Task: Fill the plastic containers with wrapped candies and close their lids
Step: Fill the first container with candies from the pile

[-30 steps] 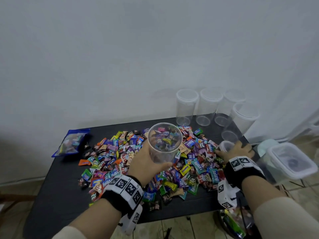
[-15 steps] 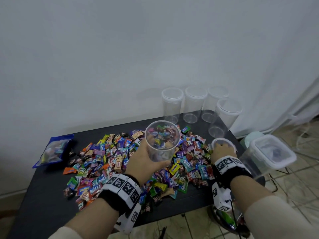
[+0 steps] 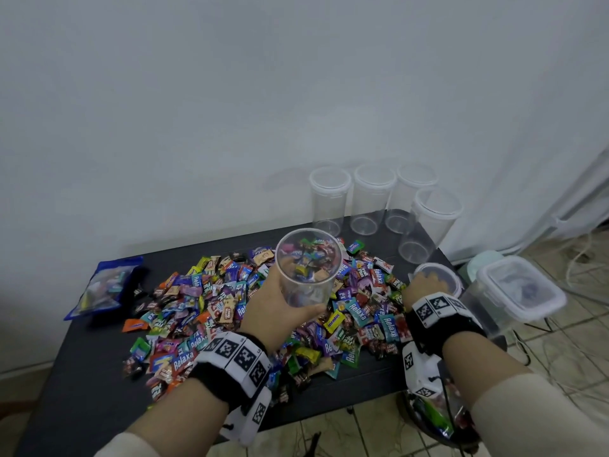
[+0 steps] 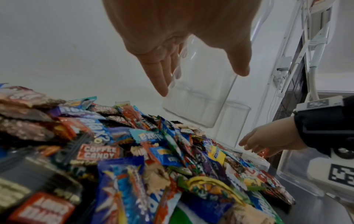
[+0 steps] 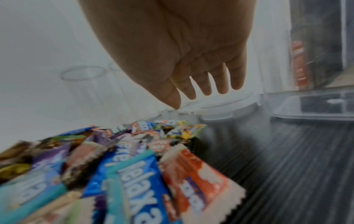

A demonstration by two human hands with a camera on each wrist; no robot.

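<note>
Since 1 s ago the right hand (image 3: 425, 286) is sliding from the pile edge toward the lid (image 3: 440, 278) on the table (image 3: 82, 374); now its fingers are hanging straight and spread over the lid's near rim, gripping nothing. Whether they are touching it, cannot tell. Left hand (image 3: 280, 305) is still wrapping the cup (image 3: 308, 265), held above the candies (image 3: 204, 301), thumb on one side and fingers on the other. Cup is holding a few candies, uncapped. 4 empty cups (image 3: 372, 199) are standing at the back edge. Right wrist view is blurring; lid mostly hidden behind the hand in the head view.
</note>
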